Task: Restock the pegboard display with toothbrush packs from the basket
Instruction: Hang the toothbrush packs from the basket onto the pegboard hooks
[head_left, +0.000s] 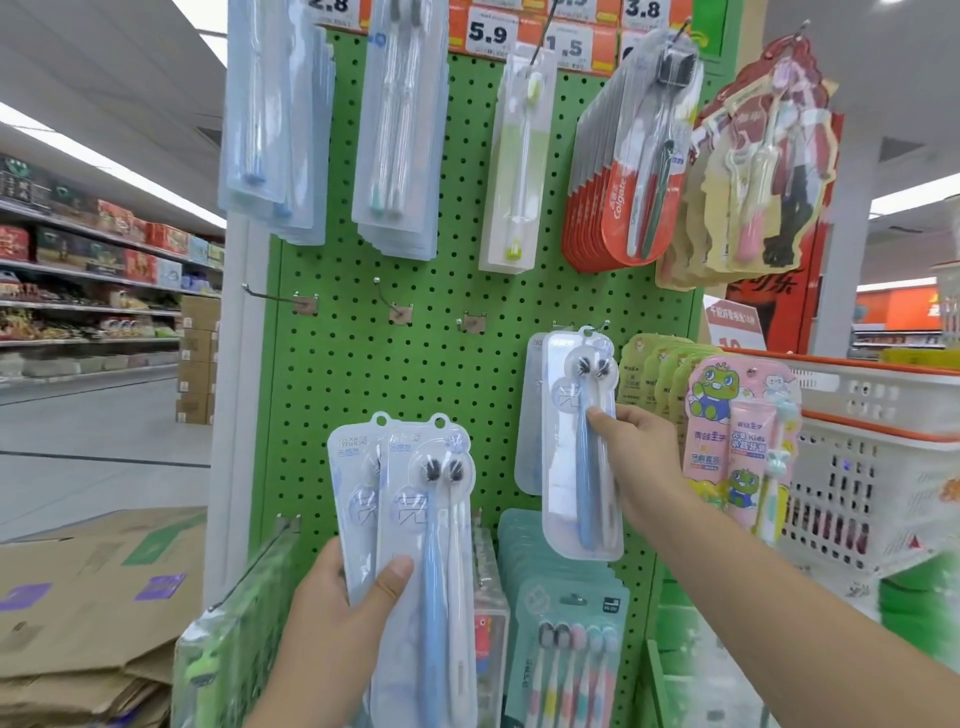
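A green pegboard (395, 374) fills the middle of the head view. My right hand (641, 457) pinches a clear toothbrush pack (579, 467) holding a blue and a white brush; the pack's top sits at a hook (597, 327) with another like pack behind it. My left hand (337, 634) grips two overlapping packs of the same kind (415, 519), held upright in front of the lower board. A white basket with an orange rim (883, 467) stands at the right.
Three bare hooks (306, 301) stick out left of the hooked pack. Other toothbrush packs hang above, below and to the right. Flattened cardboard (93, 597) lies at lower left. A store aisle with shelves (88, 270) runs along the left.
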